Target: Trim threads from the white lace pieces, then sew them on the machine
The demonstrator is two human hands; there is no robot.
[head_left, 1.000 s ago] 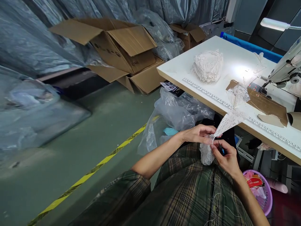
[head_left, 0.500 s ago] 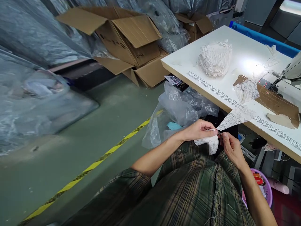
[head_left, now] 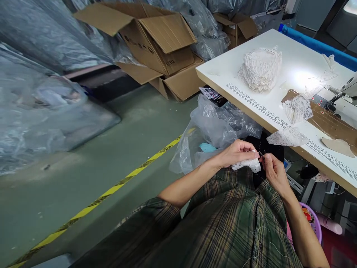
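Over my lap, my left hand (head_left: 242,153) is closed on a small piece of white lace (head_left: 247,165), which hangs below the fingers. Close beside it, my right hand (head_left: 275,169) pinches thin dark thread snips (head_left: 261,154), whose tips point toward the lace; the grip is mostly hidden in the fingers. Another white lace piece (head_left: 288,137) droops over the table's front edge just above my right hand, apart from both hands. Behind it, more patterned lace (head_left: 298,108) lies next to the sewing machine (head_left: 341,95).
A bundle of white lace (head_left: 260,69) sits on the white table (head_left: 217,67), which has a printed ruler along its edge. Clear plastic bags (head_left: 212,119) hang under it. An open cardboard box (head_left: 158,48) stands behind on the floor. A purple basket (head_left: 316,227) is at lower right.
The lace that reached from my fingers up to the table has come apart from the held piece and now rests over the table edge. The view has shifted slightly.
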